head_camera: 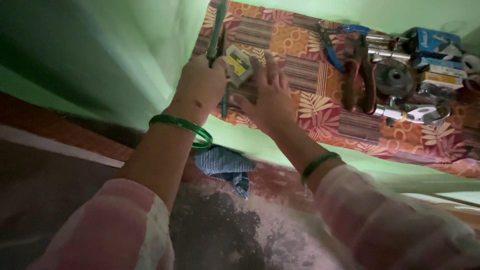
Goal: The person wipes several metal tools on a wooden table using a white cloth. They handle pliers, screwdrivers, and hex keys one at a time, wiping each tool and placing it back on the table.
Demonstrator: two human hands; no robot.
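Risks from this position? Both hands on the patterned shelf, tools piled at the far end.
1. The left hand grips a thin green tool while also meeting the small grey and yellow packet; a crowded grip like that may let one slip off the patterned shelf.
2. The right hand lies near the pliers and loose metal parts; a sideways sweep might knock them down.
3. The view is dim and blurred, so small parts are easy to misjudge.

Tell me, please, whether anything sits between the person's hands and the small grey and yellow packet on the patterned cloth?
Nothing visible does. The left hand and right hand both already touch the packet, with only the patterned cloth beneath it.
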